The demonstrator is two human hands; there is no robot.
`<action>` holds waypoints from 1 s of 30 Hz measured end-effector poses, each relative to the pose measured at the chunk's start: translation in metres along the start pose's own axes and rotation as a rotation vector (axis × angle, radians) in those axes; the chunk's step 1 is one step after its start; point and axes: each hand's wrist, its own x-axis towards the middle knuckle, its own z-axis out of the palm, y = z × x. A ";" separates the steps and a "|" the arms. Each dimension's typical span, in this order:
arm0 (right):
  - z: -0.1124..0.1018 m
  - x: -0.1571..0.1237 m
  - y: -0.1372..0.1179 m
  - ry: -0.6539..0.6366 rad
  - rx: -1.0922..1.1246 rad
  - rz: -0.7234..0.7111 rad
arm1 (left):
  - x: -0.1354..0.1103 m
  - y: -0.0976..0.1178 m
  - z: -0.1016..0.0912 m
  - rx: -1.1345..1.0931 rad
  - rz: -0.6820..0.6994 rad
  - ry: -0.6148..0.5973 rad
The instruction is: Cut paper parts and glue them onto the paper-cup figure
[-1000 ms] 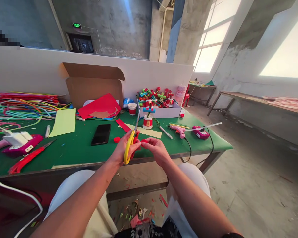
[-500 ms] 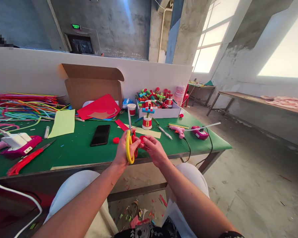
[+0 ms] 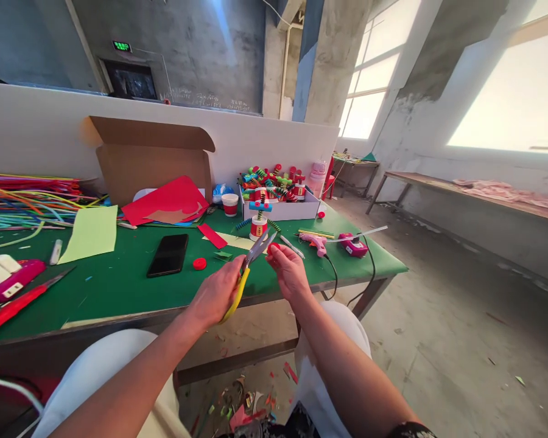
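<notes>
My left hand [image 3: 219, 291] is closed around the yellow handles of a pair of scissors [image 3: 240, 292], whose blades are parted and slant up to the right. Pinched in the fingertips of my right hand [image 3: 290, 267] is a small round red piece [image 3: 273, 248], close to the blade tips. Just beyond both hands stands a paper-cup figure [image 3: 258, 229] with a blue tube head and coiled arms. A red roll-like disc [image 3: 200, 264] lies on the green table [image 3: 132, 298], left of the scissors. Near it are a red paper strip [image 3: 212, 236] and green scraps [image 3: 223, 256].
A white box [image 3: 285, 211] holds several similar figures at the back. A black phone [image 3: 167, 255], red-handled scissors [image 3: 13, 311] and yellow-green paper [image 3: 91, 234] lie to the left. On the right are a pink glue gun [image 3: 315, 243], its cable, a pen [image 3: 292, 246] and a power strip [image 3: 353, 244].
The scissors have swung from upright to slanting right, and their blades have opened towards the red piece. My hands have moved slightly apart. The whole view has shifted to the right.
</notes>
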 end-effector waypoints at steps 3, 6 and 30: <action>-0.001 0.001 -0.001 -0.011 0.026 -0.042 | -0.004 0.005 0.002 0.121 -0.003 -0.041; 0.000 0.001 0.000 -0.021 0.046 -0.059 | -0.005 0.009 0.006 0.161 0.011 -0.039; 0.000 -0.002 -0.004 -0.054 0.010 -0.077 | -0.003 0.016 0.003 0.159 -0.041 -0.061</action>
